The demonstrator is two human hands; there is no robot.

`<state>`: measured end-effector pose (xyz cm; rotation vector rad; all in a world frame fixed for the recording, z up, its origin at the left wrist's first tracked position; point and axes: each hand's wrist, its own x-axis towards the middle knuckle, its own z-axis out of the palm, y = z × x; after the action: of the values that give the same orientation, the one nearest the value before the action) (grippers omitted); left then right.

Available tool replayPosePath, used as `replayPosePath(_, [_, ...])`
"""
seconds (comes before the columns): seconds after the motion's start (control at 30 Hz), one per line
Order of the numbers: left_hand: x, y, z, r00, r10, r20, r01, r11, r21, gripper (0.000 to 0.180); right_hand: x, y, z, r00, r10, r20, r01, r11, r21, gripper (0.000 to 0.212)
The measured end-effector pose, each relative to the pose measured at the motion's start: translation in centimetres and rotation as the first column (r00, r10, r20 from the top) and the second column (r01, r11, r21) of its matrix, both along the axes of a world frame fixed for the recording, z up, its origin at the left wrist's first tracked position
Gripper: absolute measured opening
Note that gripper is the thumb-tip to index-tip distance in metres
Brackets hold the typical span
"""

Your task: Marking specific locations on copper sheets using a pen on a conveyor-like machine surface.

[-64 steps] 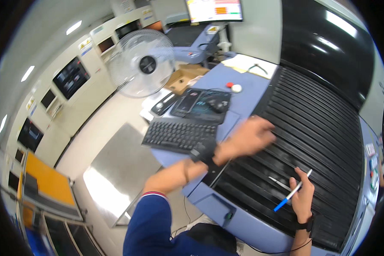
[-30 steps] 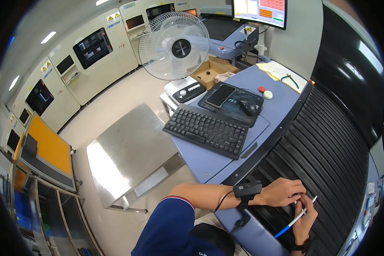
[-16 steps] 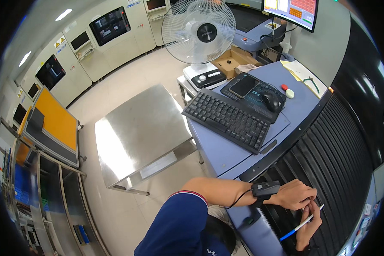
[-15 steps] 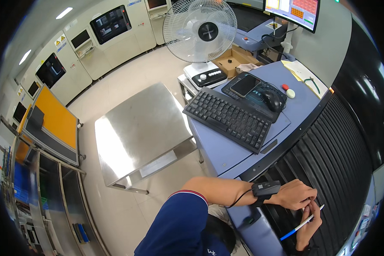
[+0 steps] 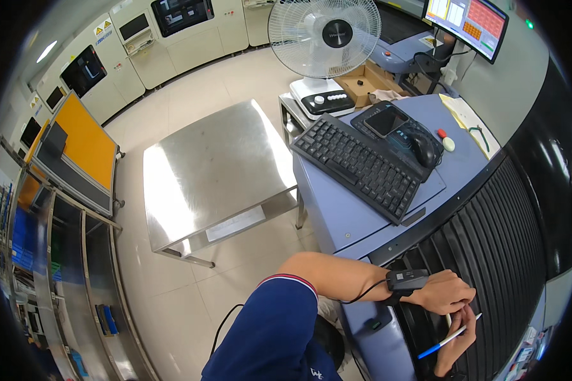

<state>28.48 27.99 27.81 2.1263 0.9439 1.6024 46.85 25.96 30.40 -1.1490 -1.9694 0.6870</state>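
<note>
My left hand (image 5: 448,293), with a black device strapped to its wrist (image 5: 405,279), lies curled on a black ribbed surface (image 5: 496,241) at the lower right. Its fingers touch those of my right hand (image 5: 459,346) just below it. A blue and white pen (image 5: 448,340) sits in my right hand, with its blue end pointing left. A small pale bit shows between the two hands; I cannot tell what it is or whether my left hand grips it.
A blue-grey desk (image 5: 349,216) carries a black keyboard (image 5: 359,166), a mouse (image 5: 424,150) and a phone (image 5: 386,120). Behind it stand a white fan (image 5: 324,38), a cardboard box (image 5: 365,82) and a monitor (image 5: 467,25). A steel table (image 5: 216,165) stands to the left, with cabinets beyond.
My left hand has drawn back from its flat reach over the ribbed surface and now sits against my right hand. The view has swung, so the desk and the floor fill more of the picture.
</note>
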Motion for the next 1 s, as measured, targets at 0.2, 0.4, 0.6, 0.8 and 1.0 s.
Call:
replayPosePath(0.2, [0.3,-0.06,0.12,1.0,0.0,-0.014,-0.001,1.0,-0.03,0.015,0.61,0.09,-0.14,1.0,0.016,0.013,-0.017,1.0,0.019,0.026])
replayPosePath(0.4, [0.04,-0.1,0.12,0.999,-0.007,-0.042,0.006,0.999,-0.045,0.015,0.72,0.15,-0.36,1.0,0.015,-0.003,-0.015,1.0,-0.016,0.029])
replayPosePath(0.6, [-0.04,-0.22,0.33,1.0,-0.017,-0.017,0.016,0.999,-0.05,0.015,0.31,-0.16,0.32,0.999,0.019,0.028,-0.018,1.0,-0.018,0.03])
replayPosePath(0.8, [-0.12,-0.13,0.11,0.999,-0.028,-0.038,0.026,0.999,-0.045,0.015,0.5,-0.12,0.09,1.0,0.02,0.015,-0.019,0.999,-0.029,0.03])
replayPosePath(1.0, [-0.19,-0.14,0.24,0.998,-0.021,-0.05,0.019,0.999,-0.046,0.016,0.39,-0.17,0.25,1.0,0.029,-0.001,-0.029,0.999,-0.03,0.029])
